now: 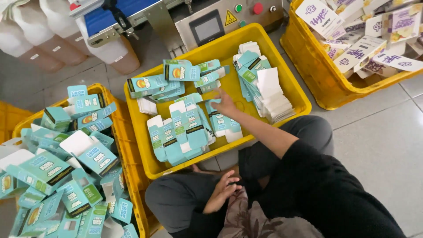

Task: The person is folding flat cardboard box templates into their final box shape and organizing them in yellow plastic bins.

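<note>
Right hand (pixel 225 105) reaches into the middle yellow crate (pixel 288 83), fingers spread and lying on a flat teal carton blank (pixel 222 122) near the crate's centre; no pinch seen. Left hand (pixel 224 190) rests on the lap below the crate's near rim, fingers loosely curled, holding nothing. Blank judged light, thin card, easily creased: best lifted by an edge. Long axis runs roughly toward the near rim

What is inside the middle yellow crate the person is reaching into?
The middle yellow crate holds stacks of flat teal cartons and a fanned pile at the right. The right hand rests on them. Cartons cover much of the floor.
</note>
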